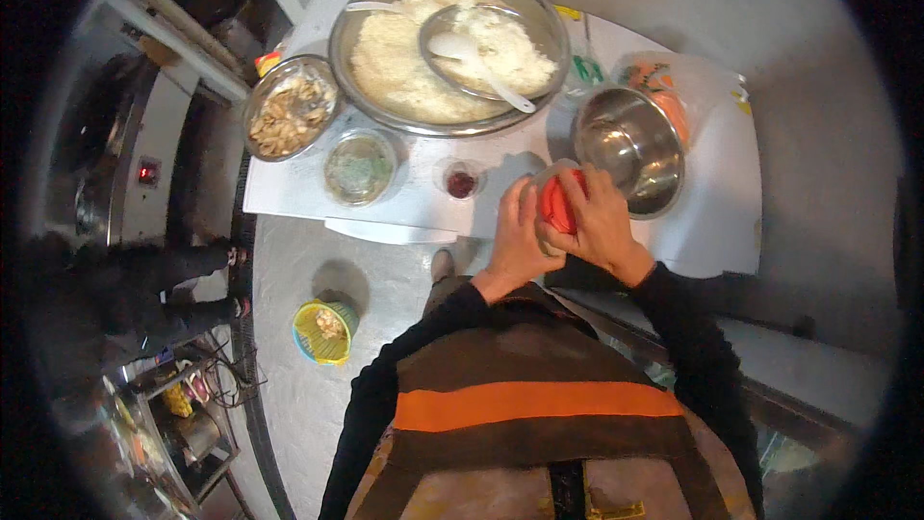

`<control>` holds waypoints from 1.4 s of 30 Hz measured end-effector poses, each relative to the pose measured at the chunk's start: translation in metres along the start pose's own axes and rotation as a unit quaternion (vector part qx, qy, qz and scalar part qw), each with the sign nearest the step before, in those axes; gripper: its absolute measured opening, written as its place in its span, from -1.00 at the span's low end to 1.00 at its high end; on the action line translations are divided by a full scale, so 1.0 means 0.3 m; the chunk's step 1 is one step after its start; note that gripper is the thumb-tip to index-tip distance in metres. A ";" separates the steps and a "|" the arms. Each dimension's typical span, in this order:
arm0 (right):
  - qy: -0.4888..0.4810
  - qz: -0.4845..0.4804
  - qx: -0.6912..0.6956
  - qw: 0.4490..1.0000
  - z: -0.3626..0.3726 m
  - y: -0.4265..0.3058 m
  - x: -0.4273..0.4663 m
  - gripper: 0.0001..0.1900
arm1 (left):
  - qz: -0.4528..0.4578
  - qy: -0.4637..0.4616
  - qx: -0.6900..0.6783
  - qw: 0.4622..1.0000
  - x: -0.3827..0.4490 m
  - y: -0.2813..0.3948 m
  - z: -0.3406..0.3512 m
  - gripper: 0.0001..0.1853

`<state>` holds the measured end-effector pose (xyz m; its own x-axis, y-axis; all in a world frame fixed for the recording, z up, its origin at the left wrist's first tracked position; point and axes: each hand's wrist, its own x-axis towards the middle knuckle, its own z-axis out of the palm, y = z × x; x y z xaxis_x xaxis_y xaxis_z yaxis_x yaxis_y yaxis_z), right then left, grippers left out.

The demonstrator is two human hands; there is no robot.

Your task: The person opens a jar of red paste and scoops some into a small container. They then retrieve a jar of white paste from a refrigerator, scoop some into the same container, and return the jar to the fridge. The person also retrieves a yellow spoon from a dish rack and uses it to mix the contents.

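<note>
My left hand (517, 235) wraps around the side of a clear container with a red lid (557, 206). My right hand (603, 220) grips the lid from the other side, fingers over its top. Both are over the front edge of the white table (498, 152), beside an empty steel bowl (628, 148). A small clear cup with dark red contents (460, 183) stands left of my hands. Farther left is a clear round tub (359, 167) with greenish contents. Behind them, a large steel basin (451, 126) holds white rice-like grains, with a smaller bowl (426, 43) and a white serving spoon (498, 83) inside.
A steel bowl of brownish chopped pieces (292, 112) sits at the table's left. Plastic bags with orange contents (668, 101) lie behind the empty bowl. On the floor stands a yellow-lined waste basket (325, 332). Another person's legs (188, 285) and a metal rack (191, 433) are at left.
</note>
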<state>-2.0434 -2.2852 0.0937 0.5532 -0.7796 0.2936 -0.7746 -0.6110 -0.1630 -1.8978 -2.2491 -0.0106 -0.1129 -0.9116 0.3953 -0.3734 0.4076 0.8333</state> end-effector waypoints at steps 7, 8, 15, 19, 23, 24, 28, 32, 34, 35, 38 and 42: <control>-0.198 -0.213 -0.010 0.957 -0.160 0.107 0.035 0.00 | -0.008 -0.087 -0.008 0.996 0.031 0.015 -0.033 0.20; -0.201 -0.209 -0.015 0.957 -0.168 0.100 0.038 0.02 | 0.000 -0.085 0.000 0.996 0.035 0.017 -0.034 0.21; -0.191 0.125 -0.062 0.972 -0.095 -0.014 0.031 -0.25 | -0.007 -0.092 -0.022 0.995 0.031 0.021 -0.030 0.18; -0.160 0.011 -0.010 0.987 -0.094 0.016 0.037 -0.27 | 0.015 -0.091 0.013 0.996 0.035 0.013 -0.031 0.20; -0.175 -0.152 -0.056 0.971 -0.151 0.059 0.039 -0.16 | 0.049 -0.094 0.023 0.994 0.042 0.005 -0.034 0.20; -0.168 -0.119 -0.047 0.977 -0.164 0.056 0.032 -0.14 | 0.048 -0.094 0.015 0.994 0.041 0.005 -0.033 0.20; -0.112 0.063 -0.018 0.992 -0.145 -0.005 0.013 -0.09 | 0.022 -0.092 -0.009 0.995 0.039 0.009 -0.034 0.22; -0.134 0.158 -0.024 0.978 -0.081 -0.046 0.007 -0.16 | 0.029 -0.093 -0.007 0.995 0.038 0.010 -0.032 0.24; -0.111 0.157 -0.032 0.981 -0.065 -0.039 0.007 -0.21 | 0.032 -0.092 -0.006 0.995 0.038 0.010 -0.031 0.21; -0.111 0.106 -0.019 0.988 -0.066 -0.030 0.006 -0.22 | 0.035 -0.091 -0.006 0.995 0.040 0.010 -0.031 0.20; -0.137 -0.038 -0.001 0.990 -0.090 0.023 0.015 -0.24 | -0.003 -0.127 -0.019 0.992 0.044 0.013 -0.033 0.16; -0.155 -0.146 -0.064 0.975 -0.126 0.053 0.013 -0.20 | 0.045 -0.108 0.008 0.993 0.048 0.014 -0.035 0.15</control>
<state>-2.0652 -2.2929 0.1279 0.8070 -0.5906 0.0083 -0.5906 -0.8069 0.0097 -1.8914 -2.2600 0.0027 -0.3407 -0.8622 0.3748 -0.3677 0.4891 0.7909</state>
